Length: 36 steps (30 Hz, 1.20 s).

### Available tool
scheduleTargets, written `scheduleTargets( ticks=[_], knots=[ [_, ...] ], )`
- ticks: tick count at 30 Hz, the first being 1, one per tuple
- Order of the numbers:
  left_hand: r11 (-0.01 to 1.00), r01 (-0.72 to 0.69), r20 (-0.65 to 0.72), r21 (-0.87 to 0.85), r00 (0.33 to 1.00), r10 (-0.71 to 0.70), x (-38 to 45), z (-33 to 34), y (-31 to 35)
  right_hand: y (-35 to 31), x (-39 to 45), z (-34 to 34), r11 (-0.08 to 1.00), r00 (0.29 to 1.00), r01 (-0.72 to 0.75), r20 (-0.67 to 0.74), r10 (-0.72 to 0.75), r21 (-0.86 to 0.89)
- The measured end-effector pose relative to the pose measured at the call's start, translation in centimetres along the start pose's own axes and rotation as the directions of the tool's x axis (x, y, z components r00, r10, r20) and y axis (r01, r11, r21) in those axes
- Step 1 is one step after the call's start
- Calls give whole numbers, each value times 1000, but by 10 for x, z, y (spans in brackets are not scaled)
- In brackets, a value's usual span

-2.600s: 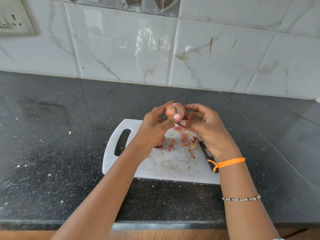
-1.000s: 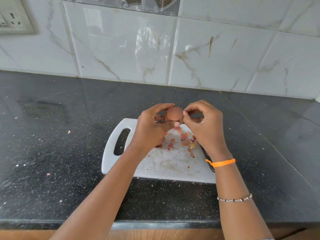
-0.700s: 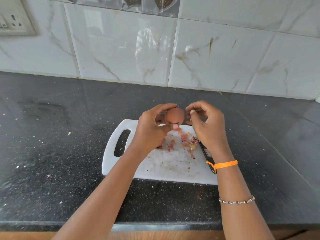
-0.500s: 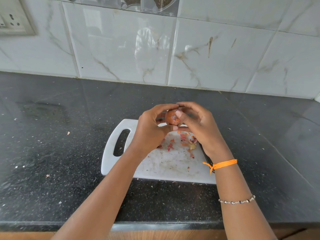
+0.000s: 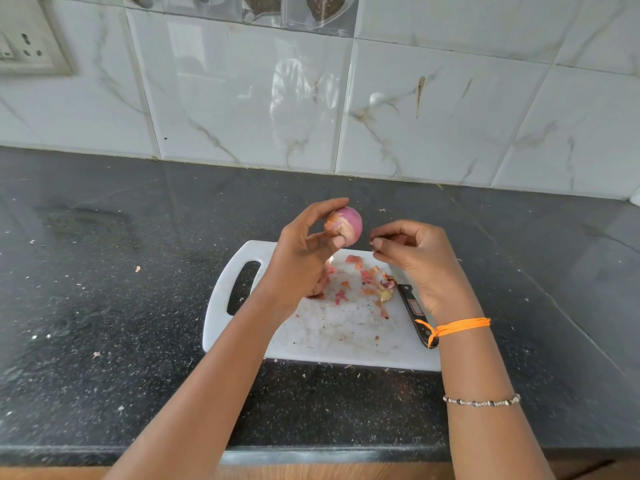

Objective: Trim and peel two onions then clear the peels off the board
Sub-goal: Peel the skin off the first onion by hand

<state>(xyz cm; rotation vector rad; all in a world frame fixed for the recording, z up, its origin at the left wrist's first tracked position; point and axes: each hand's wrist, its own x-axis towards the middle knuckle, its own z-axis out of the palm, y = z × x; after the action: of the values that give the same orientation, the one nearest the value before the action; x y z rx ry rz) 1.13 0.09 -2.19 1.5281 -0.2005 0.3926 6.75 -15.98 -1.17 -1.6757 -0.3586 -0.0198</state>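
**Onion held up in the left hand, right hand apart beside it**

My left hand point(image 5: 304, 251) has its grip around the onion point(image 5: 343, 226), fingers above and thumb below, holding it up over the far edge of the cutting board point(image 5: 332, 334). The onion shows smooth purple on its right side, with a patch of pale orange skin on the side facing the fingers. My right hand point(image 5: 415, 258) sits just beside the onion without touching it. Its fingers are curled in with the thumb meeting the fingertips; whether a scrap of peel is pinched there I cannot tell.

Below both hands the white cutting board lies on the dark speckled desk point(image 5: 104, 306), its handle slot pointing left. Pink and orange peels point(image 5: 370, 282) are scattered across the far half of the board, some partly hidden under my left wrist. A knife point(image 5: 414, 310) with a black handle lies along the board's right edge, partly covered by my right wrist, which wears an orange thread point(image 5: 457, 325); a beaded bracelet point(image 5: 481, 402) sits further down the forearm. Small flecks of peel dot the desk. A marbled tile wall point(image 5: 242, 98) rises behind, with a socket point(image 5: 24, 50) at the upper left.
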Motion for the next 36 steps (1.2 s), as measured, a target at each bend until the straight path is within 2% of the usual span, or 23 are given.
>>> scheduleTargets(
  ticks=[2, 4, 11, 18, 22, 25, 31, 34, 36],
  knots=[
    [1000, 13, 31, -24, 999, -12, 0, 0, -2, 0, -1, 2, 996, 997, -3, 73, 10, -94],
    [998, 30, 47, -49, 998, -28, 1, 1, -3, -1, -2, 4, 993, 993, 31, 115, -18, -110],
    [990, 74, 22, -119, 997, -72, 1, 5, 1, -8, -6, 2, 993, 943, 122, 313, -115, -3],
    [986, 106, -61, -131, 991, -115, 2, 2, 1, -6, -6, 1, 992, 910, 108, 395, -126, 69],
    [980, 99, -51, -172, 993, -109, 2, 2, 0, -5, -5, 1, 985, 903, 173, 396, -169, 26],
    [981, 55, -31, -186, 998, -62, 2, 2, -1, -4, -5, 2, 986, 908, 157, 385, -163, 49],
    [977, 70, 8, -201, 998, -70, 0, 6, 2, -4, -4, 7, 986, 947, 153, 276, -165, 66],
    [991, 60, -57, -118, 996, -67, 2, 1, 2, -4, -3, 6, 989, 963, 142, 226, -146, 32],
    [998, -18, -156, 65, 987, 27, 3, 0, 2, -5, -3, 6, 990, 966, 137, 217, -138, 20]
  ],
)
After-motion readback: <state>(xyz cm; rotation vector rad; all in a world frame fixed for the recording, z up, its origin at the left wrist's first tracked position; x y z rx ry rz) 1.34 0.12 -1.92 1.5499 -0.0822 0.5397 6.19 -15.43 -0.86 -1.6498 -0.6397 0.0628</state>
